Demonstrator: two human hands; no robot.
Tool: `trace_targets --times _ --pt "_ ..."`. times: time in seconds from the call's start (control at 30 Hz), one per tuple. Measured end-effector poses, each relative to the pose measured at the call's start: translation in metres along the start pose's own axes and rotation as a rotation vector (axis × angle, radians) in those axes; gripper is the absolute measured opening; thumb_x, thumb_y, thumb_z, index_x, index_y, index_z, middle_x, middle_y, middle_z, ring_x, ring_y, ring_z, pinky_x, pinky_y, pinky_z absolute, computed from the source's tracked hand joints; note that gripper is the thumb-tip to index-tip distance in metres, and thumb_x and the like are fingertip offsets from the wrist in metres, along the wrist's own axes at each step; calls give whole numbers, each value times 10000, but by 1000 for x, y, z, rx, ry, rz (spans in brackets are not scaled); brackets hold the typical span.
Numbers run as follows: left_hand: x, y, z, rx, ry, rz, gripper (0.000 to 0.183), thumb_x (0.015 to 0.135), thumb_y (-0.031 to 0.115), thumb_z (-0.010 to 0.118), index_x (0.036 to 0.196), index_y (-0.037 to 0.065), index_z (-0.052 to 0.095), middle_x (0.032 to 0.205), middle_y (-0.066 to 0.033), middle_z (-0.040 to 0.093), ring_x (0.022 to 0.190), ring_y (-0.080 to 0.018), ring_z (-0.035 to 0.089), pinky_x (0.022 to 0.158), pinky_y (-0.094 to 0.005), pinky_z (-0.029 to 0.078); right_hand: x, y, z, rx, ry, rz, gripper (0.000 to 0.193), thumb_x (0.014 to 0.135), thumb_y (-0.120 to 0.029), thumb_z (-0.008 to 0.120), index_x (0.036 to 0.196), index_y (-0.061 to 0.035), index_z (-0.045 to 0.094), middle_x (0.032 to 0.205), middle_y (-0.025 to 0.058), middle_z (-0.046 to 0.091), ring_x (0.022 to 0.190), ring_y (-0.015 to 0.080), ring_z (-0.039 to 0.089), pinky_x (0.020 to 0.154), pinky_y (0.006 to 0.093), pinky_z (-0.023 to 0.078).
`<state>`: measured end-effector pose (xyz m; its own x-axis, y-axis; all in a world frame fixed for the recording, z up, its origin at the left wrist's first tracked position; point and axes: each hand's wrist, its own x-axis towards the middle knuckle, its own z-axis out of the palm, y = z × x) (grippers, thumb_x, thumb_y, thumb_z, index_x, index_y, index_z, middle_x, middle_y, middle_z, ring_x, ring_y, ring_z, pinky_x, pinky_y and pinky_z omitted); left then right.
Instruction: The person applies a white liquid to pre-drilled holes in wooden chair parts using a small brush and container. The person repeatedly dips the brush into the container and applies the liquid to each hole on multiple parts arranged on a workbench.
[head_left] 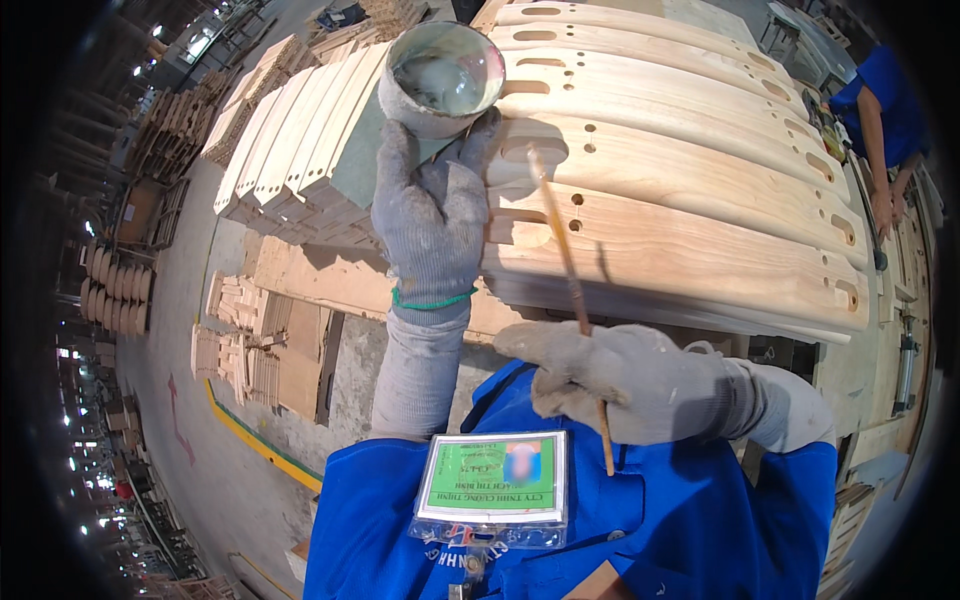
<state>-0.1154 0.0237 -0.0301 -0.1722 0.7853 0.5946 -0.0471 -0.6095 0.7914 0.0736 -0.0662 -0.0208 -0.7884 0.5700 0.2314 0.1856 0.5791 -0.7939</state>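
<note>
My left hand [430, 215], in a grey knit glove with a green cuff edge, grips a small round cup [428, 118] from below. Whitish, glossy liquid lies inside the cup. My right hand [635, 385], gloved too, is closed around a thin wooden stick [566, 255], a slim brush by its look, whose pale wet tip points up and away from me. The tip hangs over the nearest wooden boards [680, 250], which have slots and round holes near both ends. Whether the tip touches the wood I cannot tell.
Stacked pale boards [315, 130] stand to the left. Below them, small wooden pieces [240, 345] lie on a low stack. A co-worker in blue [880, 120] works at the right. A yellow floor line [265, 450] crosses the left; an ID badge [490, 490] hangs at my chest.
</note>
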Motion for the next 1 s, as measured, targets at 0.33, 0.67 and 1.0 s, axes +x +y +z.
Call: trace_targets --times 0.33,0.67,1.0 --pt "0 -1 -1 139 -62 92 455 854 -102 397 1301 -100 310 1257 -240 461 1149 -331 527 971 -366 465 -7 -10 -44 -172 171 -28 504 821 -22 583 1304 -71 448 834 84 639 742 214 648 688 311 515" --pt "-2 -1 1 134 -58 64 540 861 -72 445 1369 -59 261 1303 -195 437 1169 -316 513 1005 -371 424 -72 -29 -100 -169 876 66 564 792 93 484 1342 10 391 1188 176 548 844 149 611 767 275 507" --pt "3 25 29 11 -165 40 572 879 -9 501 1391 -30 248 1353 -240 376 1206 -385 458 1019 -434 412 -252 -45 -135 -415 1320 592 502 852 -11 566 1328 35 411 1170 165 554 864 140 598 758 260 497"
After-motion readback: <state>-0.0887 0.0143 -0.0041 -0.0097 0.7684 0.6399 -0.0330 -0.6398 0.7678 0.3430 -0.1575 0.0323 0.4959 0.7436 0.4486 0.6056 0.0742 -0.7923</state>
